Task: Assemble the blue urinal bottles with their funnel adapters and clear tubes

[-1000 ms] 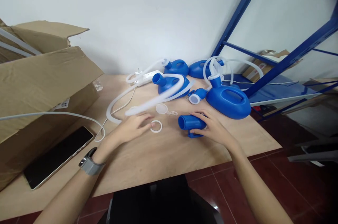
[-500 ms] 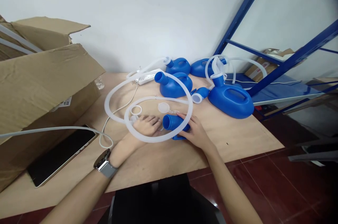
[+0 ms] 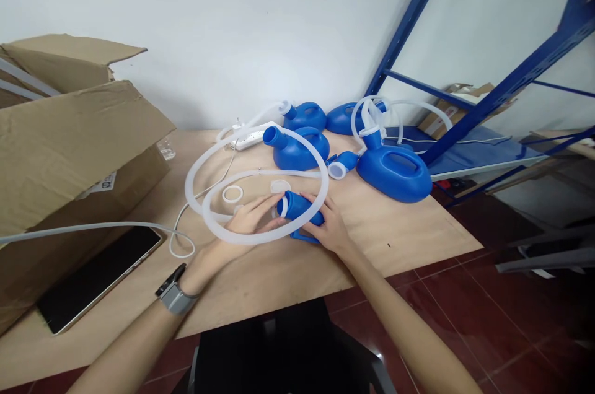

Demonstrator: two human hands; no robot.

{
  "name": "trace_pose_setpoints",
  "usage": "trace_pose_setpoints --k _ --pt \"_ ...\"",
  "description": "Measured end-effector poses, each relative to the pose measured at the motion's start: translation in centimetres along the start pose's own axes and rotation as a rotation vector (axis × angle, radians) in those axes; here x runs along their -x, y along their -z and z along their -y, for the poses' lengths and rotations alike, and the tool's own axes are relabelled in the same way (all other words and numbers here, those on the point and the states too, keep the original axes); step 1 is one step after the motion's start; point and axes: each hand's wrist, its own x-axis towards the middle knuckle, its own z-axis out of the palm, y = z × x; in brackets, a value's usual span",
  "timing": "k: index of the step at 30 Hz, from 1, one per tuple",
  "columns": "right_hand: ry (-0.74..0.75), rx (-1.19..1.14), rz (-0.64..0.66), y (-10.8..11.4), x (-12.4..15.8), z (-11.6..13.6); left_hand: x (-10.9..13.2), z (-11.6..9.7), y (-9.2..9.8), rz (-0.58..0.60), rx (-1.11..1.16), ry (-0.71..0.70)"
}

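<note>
My right hand (image 3: 331,225) is wrapped around a blue plastic urinal neck piece (image 3: 300,208), tilted with its wide round mouth toward the left. At that mouth, my left hand (image 3: 253,215) holds a white ring-shaped plastic piece (image 3: 284,207) against the opening; its fingers partly cover it. A translucent round lid (image 3: 280,186) shows just behind the mouth. On the table to the left lies a loose white ring (image 3: 232,194). A long translucent hose (image 3: 325,174) loops over the table and passes in front of both hands.
Behind stand several blue urinal bottles (image 3: 395,174), one with a hose attached. A smaller blue piece with a white rim (image 3: 343,165) lies beside them. A power strip (image 3: 253,137), a phone (image 3: 100,276) and a large cardboard box (image 3: 83,134) occupy the left side. Right, a blue metal rack (image 3: 465,149).
My left hand has risen from the tabletop to the blue piece's mouth, bringing the white ring-shaped piece there. My right hand keeps its hold. The view has shifted slightly.
</note>
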Motion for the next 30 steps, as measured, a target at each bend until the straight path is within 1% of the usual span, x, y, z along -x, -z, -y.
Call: trace_pose_setpoints --k 2,5,7,9,12,14,16,20,25,28,30 --pt "0.053 -0.014 0.051 0.1 -0.7 0.2 0.1 0.1 0.4 -0.029 0.041 0.044" --pt "0.109 -0.045 0.156 0.1 -2.7 0.8 0.2 0.1 1.6 -0.095 0.102 0.132" --pt "0.132 -0.057 0.182 -0.2 -4.3 0.9 0.3 0.1 2.3 -0.143 0.127 0.180" --pt "0.143 -0.074 0.147 -0.8 -5.7 0.9 0.3 0.1 2.8 -0.200 0.108 0.212" --pt "0.102 -0.110 0.038 -2.0 -6.8 0.5 0.3 0.4 3.1 -0.242 0.053 0.220" --pt "0.082 -0.108 0.011 -2.7 -6.9 0.2 0.3 0.7 3.0 -0.239 0.063 0.216" --pt "0.098 -0.079 0.016 -3.1 -6.6 0.1 0.4 1.1 2.8 -0.258 0.091 0.200" --pt "0.135 0.000 -0.008 -3.2 -5.9 0.0 0.5 1.6 2.2 -0.302 0.085 0.191" --pt "0.185 0.107 0.051 -3.5 -5.6 -0.3 0.6 1.7 1.6 -0.292 0.057 0.200" --pt "0.196 0.088 0.041 -3.9 -5.5 -0.4 0.6 1.8 1.7 -0.308 0.059 0.207" --pt "0.166 0.037 0.002 -3.9 -5.4 -0.4 0.6 1.9 1.9 -0.337 0.087 0.222"
